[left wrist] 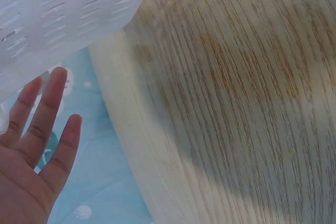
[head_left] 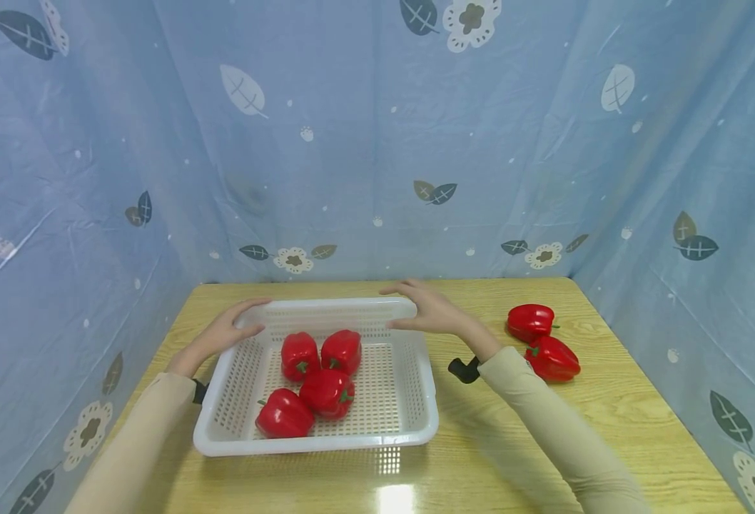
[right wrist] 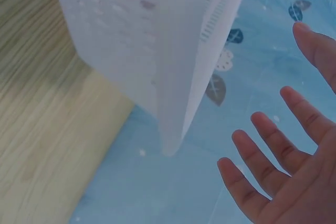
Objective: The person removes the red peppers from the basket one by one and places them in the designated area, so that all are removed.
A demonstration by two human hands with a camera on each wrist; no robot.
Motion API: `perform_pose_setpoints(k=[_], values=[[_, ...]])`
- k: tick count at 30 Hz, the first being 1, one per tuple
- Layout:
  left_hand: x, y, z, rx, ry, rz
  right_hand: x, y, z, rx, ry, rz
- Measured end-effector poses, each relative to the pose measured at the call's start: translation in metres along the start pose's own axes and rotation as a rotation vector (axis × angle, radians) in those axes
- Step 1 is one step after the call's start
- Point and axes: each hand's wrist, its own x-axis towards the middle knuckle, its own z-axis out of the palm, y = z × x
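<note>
Beige sleeves nearest, left hand and right hand both fingers-spread, white basket with four red peppers between them, loose peppers right of right hand; uneven grip could tip basket, rolling contents.

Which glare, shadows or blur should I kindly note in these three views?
Head view: bright glare on the table just below the basket, with a soft shadow beside the right sleeve; left wrist view: a broad, curved-edged shadow across the table, a small glint top right; right wrist view: the basket looks slightly blurred.
</note>
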Motion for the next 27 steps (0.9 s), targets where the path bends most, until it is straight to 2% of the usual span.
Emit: perform_pose_setpoints(k=[2,7,10,14,18,24,27], values=[[0.001,-0.004,0.001,-0.019,-0.005,-0.012,0.004,-0.002,0.003,-0.009,-0.013,-0.003],[0.007,-0.028,0.004,-0.023,0.005,-0.021,0.014,-0.005,0.01,-0.02,-0.042,-0.013],[0.004,-0.019,0.003,-0.008,0.002,-0.029,0.019,-0.008,0.012,-0.022,-0.059,-0.018],[-0.003,0.004,0.0,0.025,-0.002,-0.029,0.026,-0.014,0.014,-0.028,-0.091,-0.021],[-0.003,0.006,0.0,0.034,0.0,-0.024,0.033,-0.019,0.016,-0.025,-0.126,-0.033],[-0.004,0.008,0.0,0.039,0.001,-0.023,0.042,-0.025,0.019,0.058,-0.198,-0.034],[-0.004,0.008,0.0,0.056,0.004,-0.018,0.045,-0.027,0.023,0.065,-0.235,-0.034]])
